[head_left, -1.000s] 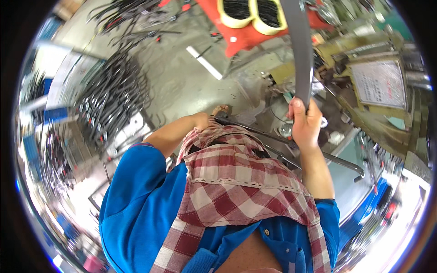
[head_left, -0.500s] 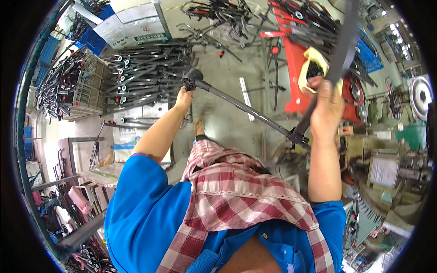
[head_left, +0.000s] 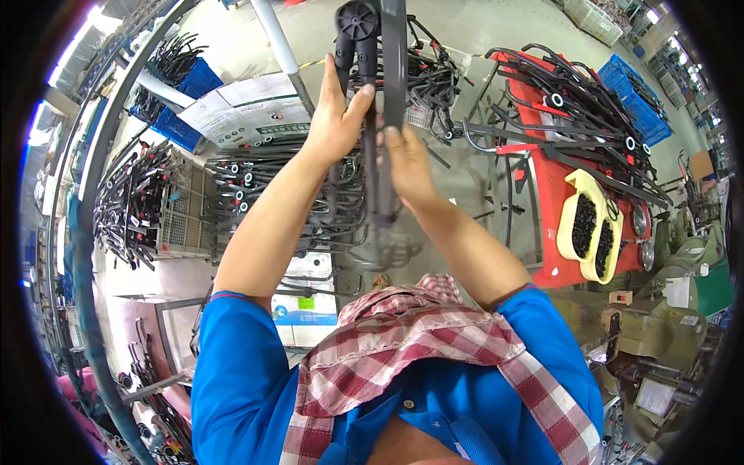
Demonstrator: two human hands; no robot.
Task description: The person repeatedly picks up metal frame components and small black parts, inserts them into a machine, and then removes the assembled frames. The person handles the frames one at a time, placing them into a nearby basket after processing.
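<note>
Black frame (head_left: 394, 70) held out ahead of the body, round hub (head_left: 358, 21) at far end. Left hand (head_left: 339, 120) clasps tubes just below hub; right hand (head_left: 408, 163) wraps the wide bar (lower end blurry). Yellow tray (head_left: 567, 236) on red desk (head_left: 556, 267), right.

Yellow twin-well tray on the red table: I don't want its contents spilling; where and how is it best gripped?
Probably grip the tray by both outer side walls, keeping it level, from its near end: black tubes crowd the far end, and it holds uncovered black pieces.
</note>
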